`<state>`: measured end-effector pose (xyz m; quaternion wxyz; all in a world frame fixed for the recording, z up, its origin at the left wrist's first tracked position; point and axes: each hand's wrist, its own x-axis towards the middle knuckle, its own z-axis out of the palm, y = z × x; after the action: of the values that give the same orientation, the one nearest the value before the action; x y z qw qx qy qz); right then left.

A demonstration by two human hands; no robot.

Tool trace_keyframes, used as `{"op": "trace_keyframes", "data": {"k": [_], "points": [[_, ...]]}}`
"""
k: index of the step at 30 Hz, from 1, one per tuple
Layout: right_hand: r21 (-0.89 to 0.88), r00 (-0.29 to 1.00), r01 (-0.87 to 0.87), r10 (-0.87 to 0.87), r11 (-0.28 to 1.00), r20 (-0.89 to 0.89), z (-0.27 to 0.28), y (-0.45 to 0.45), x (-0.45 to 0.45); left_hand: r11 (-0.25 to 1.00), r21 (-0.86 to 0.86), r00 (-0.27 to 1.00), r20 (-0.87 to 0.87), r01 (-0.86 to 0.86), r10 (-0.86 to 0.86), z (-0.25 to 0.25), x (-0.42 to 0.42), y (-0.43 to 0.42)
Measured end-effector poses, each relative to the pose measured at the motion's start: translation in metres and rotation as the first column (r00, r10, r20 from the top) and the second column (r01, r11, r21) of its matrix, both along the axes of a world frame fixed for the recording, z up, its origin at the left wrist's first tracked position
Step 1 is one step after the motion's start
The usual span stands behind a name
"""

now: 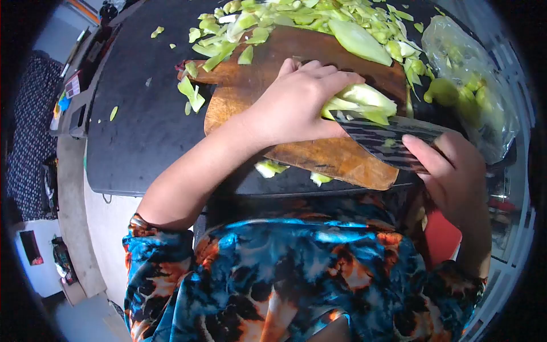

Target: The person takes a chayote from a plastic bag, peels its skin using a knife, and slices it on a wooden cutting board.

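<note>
My left hand (302, 97) is wrapped round a pale green vegetable (364, 101), whose exact kind I cannot tell. It holds the piece above the wooden cutting board (336, 162). In my right hand (450, 165) is a knife (379, 137) with a wide, dark-patterned blade; a finger and thumb lie along the blade near the handle, which the hand mostly hides. The blade lies right below the vegetable's cut end, close to or touching it. A long, smooth pale green piece (359, 41) lies at the board's far edge.
Many chopped green bits (296, 14) lie heaped beyond the board, with loose scraps (191, 94) at its left. A clear plastic bag (496, 125) with several round green vegetables (467, 102) stands at the right. Everything rests on a black table (142, 125). Something red (441, 239) is below its edge.
</note>
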<state>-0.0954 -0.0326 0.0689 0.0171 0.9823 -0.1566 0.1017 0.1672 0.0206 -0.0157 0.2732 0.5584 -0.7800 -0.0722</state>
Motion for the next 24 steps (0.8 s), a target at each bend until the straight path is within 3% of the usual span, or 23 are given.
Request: {"op": "trace_keyframes", "data": {"k": [4, 7, 9, 10, 11, 12, 15, 19, 24], "points": [[0.011, 0.993, -0.006, 0.007, 1.0, -0.115, 0.005, 0.008, -0.019, 0.996, -0.038, 0.995, 0.059, -0.084, 0.086, -0.005, -0.004, -0.004], [-0.068, 1.0, -0.002, 0.001, 0.998, -0.006, 0.002, 0.006, -0.027, 0.985, -0.102, 0.985, 0.086, -0.141, 0.15, -0.009, -0.001, -0.006], [0.204, 0.957, 0.173, -0.213, 0.964, 0.196, 0.001, 0.0, -0.033, 0.972, -0.188, 0.982, 0.103, -0.139, 0.16, -0.013, 0.0, -0.006], [0.507, 0.861, 0.269, -0.44, 0.819, 0.255, 0.001, -0.003, -0.037, 0.973, -0.189, 0.981, 0.117, -0.133, 0.157, -0.015, 0.001, -0.007], [0.764, 0.723, 0.282, -0.652, 0.58, 0.228, 0.0, -0.006, -0.038, 0.973, -0.189, 0.981, 0.119, -0.129, 0.153, -0.016, 0.001, -0.006], [0.858, 0.632, 0.193, -0.73, 0.475, 0.262, -0.006, -0.013, -0.034, 0.974, -0.188, 0.982, 0.12, -0.125, 0.149, -0.015, -0.001, -0.006], [0.994, 0.637, -0.007, -0.765, 0.112, 0.091, -0.025, -0.037, -0.041, 0.972, -0.209, 0.976, 0.16, -0.109, 0.144, -0.01, -0.006, -0.005], [0.988, 0.642, -0.112, -0.767, -0.102, -0.007, -0.045, -0.031, -0.022, 0.984, -0.132, 0.968, 0.204, -0.119, 0.145, -0.004, -0.008, -0.001], [0.959, 0.627, -0.187, -0.777, -0.214, -0.051, -0.055, -0.029, -0.017, 0.98, -0.159, 0.962, 0.224, -0.122, 0.156, -0.004, -0.011, -0.001]]}}
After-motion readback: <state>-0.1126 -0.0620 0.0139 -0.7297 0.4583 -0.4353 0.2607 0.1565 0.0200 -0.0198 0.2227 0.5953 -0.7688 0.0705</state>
